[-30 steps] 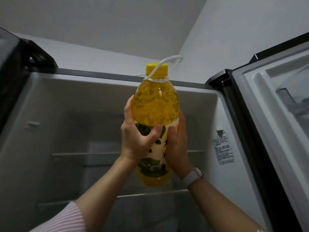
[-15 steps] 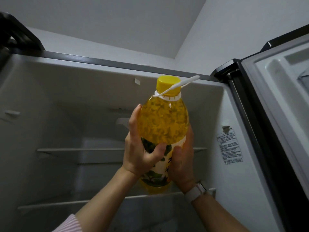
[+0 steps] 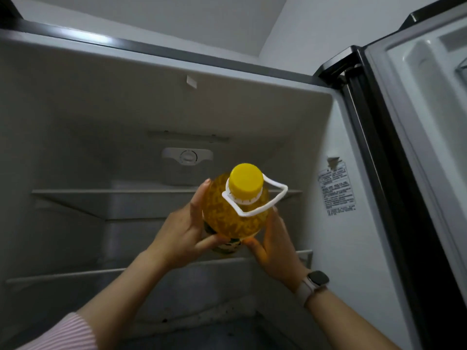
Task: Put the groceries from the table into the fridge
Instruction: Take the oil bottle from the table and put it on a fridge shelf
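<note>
Bottle inside fridge, not yet shelved; your left hand, right hand clasp it; shelf bare.

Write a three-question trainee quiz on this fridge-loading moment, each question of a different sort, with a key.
1. True or false: the yellow bottle is held by one hand only.
2. Multiple choice: the watch sits on which wrist? A) left B) right C) neither
3. Fill in: the white handle loop hangs from the bottle's neck just under the yellow ____.

Key
1. False: the left hand and right hand both clasp it, in front of the open fridge.
2. B
3. cap
</note>
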Available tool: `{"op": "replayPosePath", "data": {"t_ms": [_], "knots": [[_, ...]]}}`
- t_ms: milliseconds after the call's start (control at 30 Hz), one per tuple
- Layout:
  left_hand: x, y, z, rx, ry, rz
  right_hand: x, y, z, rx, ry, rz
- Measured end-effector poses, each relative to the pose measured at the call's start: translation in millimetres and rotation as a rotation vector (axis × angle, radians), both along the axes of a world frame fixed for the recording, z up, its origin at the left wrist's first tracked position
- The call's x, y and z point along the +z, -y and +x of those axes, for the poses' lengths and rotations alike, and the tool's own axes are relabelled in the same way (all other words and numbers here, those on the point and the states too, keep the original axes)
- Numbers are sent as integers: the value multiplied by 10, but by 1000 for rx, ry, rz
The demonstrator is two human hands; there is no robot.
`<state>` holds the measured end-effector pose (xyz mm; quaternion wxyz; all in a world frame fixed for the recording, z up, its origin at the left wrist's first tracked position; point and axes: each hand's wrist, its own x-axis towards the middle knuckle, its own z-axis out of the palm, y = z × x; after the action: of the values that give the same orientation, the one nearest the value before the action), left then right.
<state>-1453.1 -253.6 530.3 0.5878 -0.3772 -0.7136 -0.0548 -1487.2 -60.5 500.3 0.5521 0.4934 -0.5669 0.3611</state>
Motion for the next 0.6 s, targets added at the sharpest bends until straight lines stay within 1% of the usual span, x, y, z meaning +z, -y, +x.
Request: {"op": "replayPosePath", "data": {"t_ms": [67,133,167,233,300,400,467,533,567,600], "knots": [[-61,5,-36,50,62,-7,-88,-109,-203,-167,36,-8],[-81,-23,-31,67,184,-10,-167,-228,-416,-346,159,11],[-77,-33,-32,81,252,-20,-186,-273,-480,-406,224,30],[-61,-34,-42,151,357,-42,-162,-321,-489,-529,263,66],[-59,-26,-63,194,391,-38,-113,-357,-426,-587,298,106],[-76,-14,-87,241,410,-80,-118,-474,-362,-538,322,164],[-80,8,-105,304,436,-120,-136,-565,-281,-414,362,104],[-86,31,-113,327,418,-144,-121,-580,-72,-192,489,-66],[-95,41,-116,323,410,-146,-98,-564,45,-67,511,-166],[-103,48,-122,321,405,-149,-75,-540,180,22,463,-255]]}}
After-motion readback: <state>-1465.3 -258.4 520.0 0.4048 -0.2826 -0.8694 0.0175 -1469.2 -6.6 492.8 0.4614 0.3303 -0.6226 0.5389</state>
